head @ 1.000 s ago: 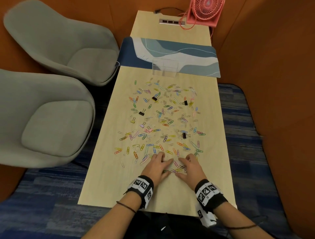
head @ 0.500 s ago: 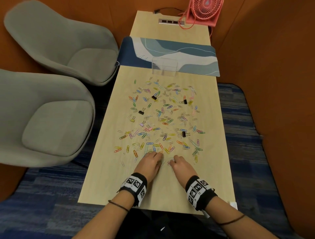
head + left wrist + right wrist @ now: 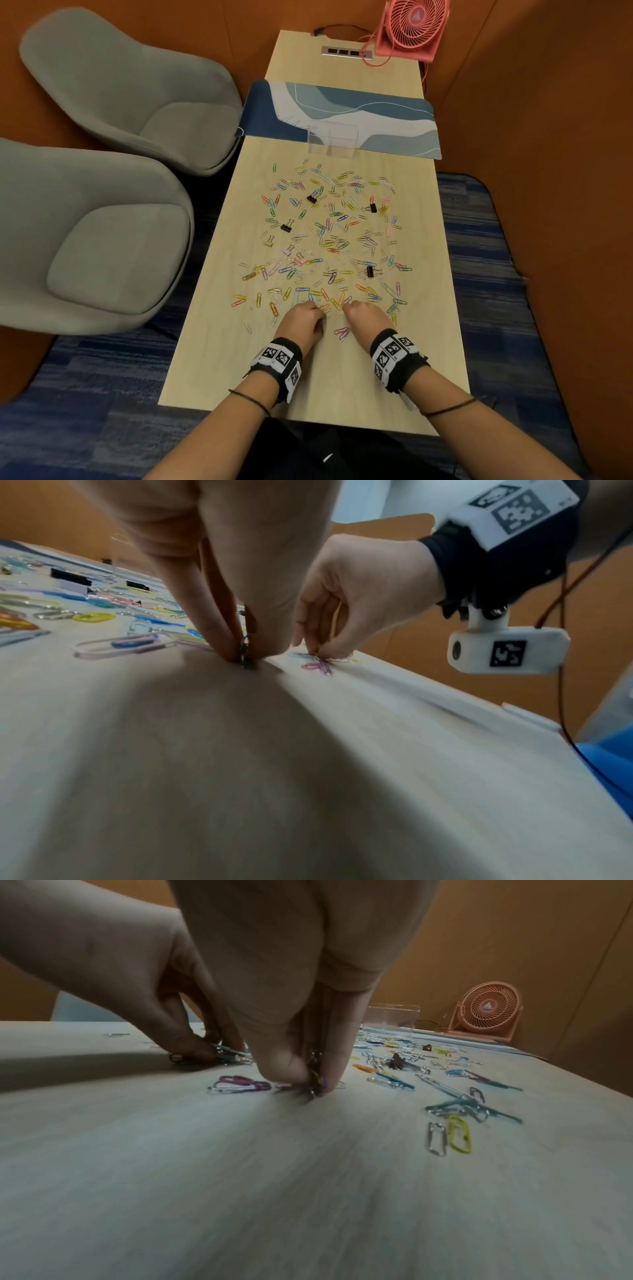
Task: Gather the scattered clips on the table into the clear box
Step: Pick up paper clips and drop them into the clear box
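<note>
2 hands work side by side at the near edge of the scatter. Our left hand [image 3: 303, 320] has thumb and fingertips pressed together on a small bunch of clips [image 3: 245, 653], held on edge against the table [image 3: 212, 342]. Our right hand [image 3: 366, 317] does the same, its fingers pinched on another bunch [image 3: 315, 1074] that touches the wood. Neither bunch has left the surface.

To do this step well, we judge that each pinch should tighten before the lift, since thin wire clips slide over one another and the outer ones may drop. Raking a few more neighbours in first would save trips, but a bundle too thick for the fingers would likely spill on the way.

Outward from the hands, the scattered clips [image 3: 329, 240] cover the middle of the table, coloured paper clips mixed with a few black binder clips [image 3: 370, 272]. A purple pair [image 3: 342, 332] lies between the wrists. The clear box [image 3: 333, 138] stands well apart at the far end, on the edge of a blue desk mat [image 3: 394, 116], and looks empty, so we judge the task barely begun. A pink fan [image 3: 411, 27] sits beyond it.

The head view gives the whole layout but hides the fingertips under the knuckles. The wrist views show the pinches and the clips held in them, which the head view cannot.
</note>
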`<state>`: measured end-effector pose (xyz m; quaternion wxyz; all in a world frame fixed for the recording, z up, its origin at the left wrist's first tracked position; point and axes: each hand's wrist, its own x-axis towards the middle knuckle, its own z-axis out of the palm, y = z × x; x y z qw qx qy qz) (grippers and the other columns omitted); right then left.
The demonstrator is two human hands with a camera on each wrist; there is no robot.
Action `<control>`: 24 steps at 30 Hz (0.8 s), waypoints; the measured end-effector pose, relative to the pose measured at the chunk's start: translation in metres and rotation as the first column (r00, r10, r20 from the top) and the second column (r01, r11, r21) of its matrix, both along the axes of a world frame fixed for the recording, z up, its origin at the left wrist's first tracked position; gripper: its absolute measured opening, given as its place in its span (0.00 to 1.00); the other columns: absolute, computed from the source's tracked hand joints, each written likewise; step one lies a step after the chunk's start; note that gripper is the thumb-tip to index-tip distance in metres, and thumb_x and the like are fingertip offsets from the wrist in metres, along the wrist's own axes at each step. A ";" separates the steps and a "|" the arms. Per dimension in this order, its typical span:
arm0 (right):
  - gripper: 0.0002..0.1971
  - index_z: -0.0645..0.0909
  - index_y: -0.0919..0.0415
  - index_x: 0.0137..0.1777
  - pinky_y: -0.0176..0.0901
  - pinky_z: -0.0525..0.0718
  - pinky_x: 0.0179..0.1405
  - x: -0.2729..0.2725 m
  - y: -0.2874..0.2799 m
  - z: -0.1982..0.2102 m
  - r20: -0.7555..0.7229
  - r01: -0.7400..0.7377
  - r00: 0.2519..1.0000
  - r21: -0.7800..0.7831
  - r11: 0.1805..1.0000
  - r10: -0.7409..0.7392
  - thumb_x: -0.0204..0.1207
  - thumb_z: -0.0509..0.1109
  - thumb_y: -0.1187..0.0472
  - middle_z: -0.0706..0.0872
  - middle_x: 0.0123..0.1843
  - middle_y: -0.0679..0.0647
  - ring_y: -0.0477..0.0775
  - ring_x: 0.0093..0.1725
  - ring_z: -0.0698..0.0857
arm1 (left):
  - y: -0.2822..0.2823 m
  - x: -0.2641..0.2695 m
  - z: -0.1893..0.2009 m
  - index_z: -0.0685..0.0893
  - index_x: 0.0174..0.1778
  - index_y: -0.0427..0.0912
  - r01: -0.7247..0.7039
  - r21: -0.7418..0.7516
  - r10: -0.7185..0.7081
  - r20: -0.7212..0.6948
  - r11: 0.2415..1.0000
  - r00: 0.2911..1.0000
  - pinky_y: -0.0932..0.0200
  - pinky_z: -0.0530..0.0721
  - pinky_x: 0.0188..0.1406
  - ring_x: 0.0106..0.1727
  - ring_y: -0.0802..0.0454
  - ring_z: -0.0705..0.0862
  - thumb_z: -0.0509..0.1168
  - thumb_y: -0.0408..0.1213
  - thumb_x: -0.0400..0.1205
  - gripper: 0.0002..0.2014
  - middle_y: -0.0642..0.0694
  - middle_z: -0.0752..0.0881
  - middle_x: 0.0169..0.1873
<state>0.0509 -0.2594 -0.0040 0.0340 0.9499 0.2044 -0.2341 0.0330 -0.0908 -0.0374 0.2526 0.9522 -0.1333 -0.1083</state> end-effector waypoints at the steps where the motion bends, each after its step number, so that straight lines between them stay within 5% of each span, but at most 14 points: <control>1: 0.16 0.78 0.67 0.59 0.51 0.81 0.47 0.002 0.000 0.000 0.005 0.001 1.000 -0.009 1.000 -0.001 0.75 0.58 0.78 0.83 0.54 0.63 0.64 0.53 0.84 | 0.000 0.003 0.001 0.91 0.49 0.41 -0.020 -0.011 0.020 -0.019 1.000 1.000 0.56 0.84 0.46 0.46 0.43 0.85 0.67 0.30 0.74 0.11 0.43 0.88 0.44; 5: 0.14 0.82 0.68 0.54 0.49 0.82 0.48 0.013 -0.004 -0.002 -0.022 0.047 0.999 0.019 0.999 -0.047 0.76 0.58 0.77 0.84 0.51 0.63 0.63 0.52 0.85 | 0.002 0.016 0.003 0.92 0.49 0.46 -0.192 -0.098 0.181 -0.112 0.977 0.977 0.68 0.80 0.49 0.46 0.53 0.86 0.71 0.32 0.73 0.11 0.49 0.90 0.46; 9: 0.11 0.91 0.58 0.50 0.39 0.86 0.51 0.029 -0.019 -0.004 -0.130 0.375 0.927 0.285 0.882 -0.352 0.72 0.70 0.67 0.90 0.48 0.55 0.53 0.45 0.87 | 0.010 0.026 0.008 0.94 0.43 0.46 -0.387 -0.244 0.307 -0.307 0.889 0.901 0.67 0.84 0.41 0.34 0.58 0.85 0.77 0.30 0.69 0.10 0.50 0.91 0.35; 12: 0.08 0.92 0.60 0.44 0.34 0.86 0.44 0.039 -0.034 0.006 -0.354 0.613 0.790 0.468 0.636 -0.501 0.65 0.79 0.67 0.92 0.41 0.54 0.49 0.37 0.89 | 0.018 0.033 0.020 0.94 0.40 0.47 -0.417 -0.351 0.293 -0.353 0.839 0.888 0.65 0.87 0.40 0.34 0.57 0.87 0.78 0.30 0.66 0.10 0.51 0.91 0.33; 17: 0.09 0.89 0.70 0.48 0.39 0.89 0.40 0.071 -0.048 0.046 -0.732 0.834 0.499 0.551 0.027 -0.463 0.67 0.79 0.74 0.90 0.46 0.69 0.60 0.41 0.91 | 0.029 0.067 0.058 0.94 0.41 0.47 -0.440 -0.506 0.297 -0.341 0.742 0.892 0.61 0.88 0.49 0.40 0.54 0.89 0.80 0.30 0.67 0.10 0.51 0.92 0.36; 24: 0.11 0.86 0.72 0.53 0.37 0.89 0.44 0.180 -0.056 0.116 -0.756 0.712 0.527 0.642 -0.285 -0.388 0.70 0.75 0.76 0.89 0.51 0.67 0.57 0.45 0.90 | 0.040 0.189 0.135 0.93 0.44 0.45 -0.370 -0.678 0.373 -0.150 0.636 0.915 0.63 0.87 0.49 0.42 0.51 0.90 0.80 0.32 0.69 0.09 0.49 0.92 0.37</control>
